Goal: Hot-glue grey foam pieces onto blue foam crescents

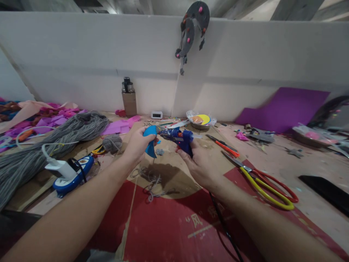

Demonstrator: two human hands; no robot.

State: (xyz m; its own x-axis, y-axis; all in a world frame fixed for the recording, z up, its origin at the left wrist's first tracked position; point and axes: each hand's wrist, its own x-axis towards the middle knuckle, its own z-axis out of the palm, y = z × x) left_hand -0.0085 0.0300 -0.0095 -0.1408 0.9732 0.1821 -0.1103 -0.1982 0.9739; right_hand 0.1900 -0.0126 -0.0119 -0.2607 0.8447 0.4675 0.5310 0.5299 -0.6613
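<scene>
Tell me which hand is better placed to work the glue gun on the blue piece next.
Probably the right hand: it already grips the glue gun, whose nozzle end faces the blue piece. The left hand is occupied holding that piece.

Hard blue plastic on the glue gun (pixel 186 141), a faint sheen along its body, and here's the glue stick (pixel 197 136), smooth and translucent! Now the blue cutout (pixel 149 148): matt, soft-looking, felt or foam, can't tell which. Over to the large scissors (pixel 248 169), metal blades running into glossy red and yellow plastic grips. The cardboard (pixel 160 225) shows flat printed red in one stretch, raw brown paper in another. Grey yarn hank (pixel 68 131), all stringy, fibrous and dull, while the charger (pixel 61 169) gleams in smooth white plastic. And the purple sheet (pixel 289 111), smooth, matt!
</scene>
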